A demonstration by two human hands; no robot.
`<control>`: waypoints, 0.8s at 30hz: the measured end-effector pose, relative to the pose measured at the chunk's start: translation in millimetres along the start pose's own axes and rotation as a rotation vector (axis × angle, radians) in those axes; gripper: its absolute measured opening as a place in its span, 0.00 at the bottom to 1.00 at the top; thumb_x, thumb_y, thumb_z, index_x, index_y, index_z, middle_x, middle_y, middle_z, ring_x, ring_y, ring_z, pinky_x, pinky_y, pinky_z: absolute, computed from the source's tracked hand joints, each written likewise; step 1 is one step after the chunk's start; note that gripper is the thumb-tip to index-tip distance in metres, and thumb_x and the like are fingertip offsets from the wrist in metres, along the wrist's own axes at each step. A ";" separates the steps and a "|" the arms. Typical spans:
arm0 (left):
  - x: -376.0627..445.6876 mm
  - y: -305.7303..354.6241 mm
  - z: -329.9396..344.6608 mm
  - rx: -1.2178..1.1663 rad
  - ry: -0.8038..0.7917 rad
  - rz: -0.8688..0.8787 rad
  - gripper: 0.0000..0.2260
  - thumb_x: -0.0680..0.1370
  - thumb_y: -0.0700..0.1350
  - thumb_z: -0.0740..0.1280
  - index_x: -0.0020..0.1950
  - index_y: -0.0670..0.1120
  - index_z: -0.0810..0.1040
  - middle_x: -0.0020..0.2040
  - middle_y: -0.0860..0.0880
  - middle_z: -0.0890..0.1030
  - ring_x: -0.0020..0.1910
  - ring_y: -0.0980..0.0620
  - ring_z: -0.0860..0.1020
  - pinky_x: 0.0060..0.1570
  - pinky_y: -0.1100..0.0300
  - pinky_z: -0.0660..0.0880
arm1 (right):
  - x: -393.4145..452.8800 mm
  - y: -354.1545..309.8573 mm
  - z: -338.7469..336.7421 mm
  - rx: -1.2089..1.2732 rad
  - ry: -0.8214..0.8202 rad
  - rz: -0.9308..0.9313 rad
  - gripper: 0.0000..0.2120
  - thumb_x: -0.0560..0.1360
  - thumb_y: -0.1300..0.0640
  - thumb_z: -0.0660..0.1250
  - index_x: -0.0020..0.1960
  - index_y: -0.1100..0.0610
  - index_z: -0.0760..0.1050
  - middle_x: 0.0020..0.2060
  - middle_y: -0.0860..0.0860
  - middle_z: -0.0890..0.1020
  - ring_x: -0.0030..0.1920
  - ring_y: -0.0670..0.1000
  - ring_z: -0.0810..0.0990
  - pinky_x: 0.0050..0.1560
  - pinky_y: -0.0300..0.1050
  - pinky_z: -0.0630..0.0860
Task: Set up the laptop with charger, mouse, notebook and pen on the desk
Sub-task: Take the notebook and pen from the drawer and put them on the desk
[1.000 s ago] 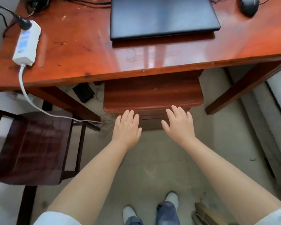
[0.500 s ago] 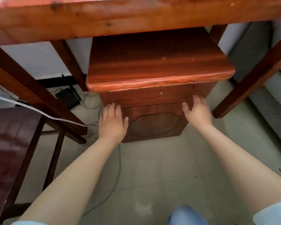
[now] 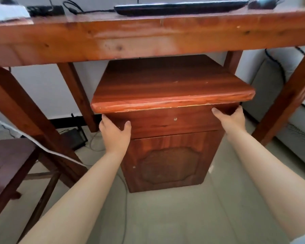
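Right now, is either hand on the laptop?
No, the left hand and right hand both grip the cabinet under the desk, while the laptop lies untouched on top.

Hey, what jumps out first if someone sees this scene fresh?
The left hand and right hand grip the sides of a small red-brown wooden cabinet under the orange-brown wooden desk. A closed black laptop lies on that desk.

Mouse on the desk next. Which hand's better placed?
Right, probably. The right hand grips the right corner of the cabinet, nearly below the mouse at the right end of the desk. The left hand holds the left corner and would have to cross.
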State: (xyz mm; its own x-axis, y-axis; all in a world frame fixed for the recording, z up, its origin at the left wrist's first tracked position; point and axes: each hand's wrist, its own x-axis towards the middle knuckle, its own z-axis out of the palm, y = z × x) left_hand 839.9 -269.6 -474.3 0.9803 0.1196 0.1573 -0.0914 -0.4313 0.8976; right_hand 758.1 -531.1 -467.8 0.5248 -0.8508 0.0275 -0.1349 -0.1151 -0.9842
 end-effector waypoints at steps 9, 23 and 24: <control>10.3 3.5 -3.2 -0.042 0.038 -0.077 0.30 0.72 0.40 0.69 0.72 0.44 0.61 0.68 0.41 0.66 0.65 0.40 0.70 0.67 0.47 0.68 | -0.9 1.4 2.4 -0.077 0.102 0.004 0.25 0.69 0.63 0.64 0.65 0.60 0.65 0.64 0.58 0.72 0.62 0.60 0.73 0.62 0.51 0.70; 15.6 4.5 -3.3 -0.031 0.046 -0.115 0.29 0.69 0.37 0.71 0.67 0.37 0.64 0.66 0.38 0.67 0.64 0.38 0.69 0.65 0.41 0.70 | 10.9 -3.0 -8.5 -0.177 0.083 0.001 0.26 0.70 0.67 0.61 0.67 0.63 0.60 0.66 0.62 0.68 0.67 0.63 0.66 0.69 0.57 0.65; 12.9 5.9 -1.7 -0.023 0.051 -0.105 0.30 0.69 0.37 0.71 0.68 0.37 0.64 0.66 0.38 0.67 0.65 0.38 0.68 0.66 0.42 0.69 | 13.1 -3.0 -9.6 -0.200 0.088 0.002 0.24 0.70 0.67 0.60 0.66 0.64 0.62 0.65 0.62 0.69 0.66 0.63 0.66 0.68 0.57 0.66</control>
State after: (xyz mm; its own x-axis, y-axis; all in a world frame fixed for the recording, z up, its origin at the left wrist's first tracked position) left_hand 851.8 -269.1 -466.2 0.9745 0.2090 0.0819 0.0072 -0.3937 0.9192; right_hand 757.3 -546.8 -462.7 0.4500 -0.8917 0.0490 -0.3047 -0.2049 -0.9302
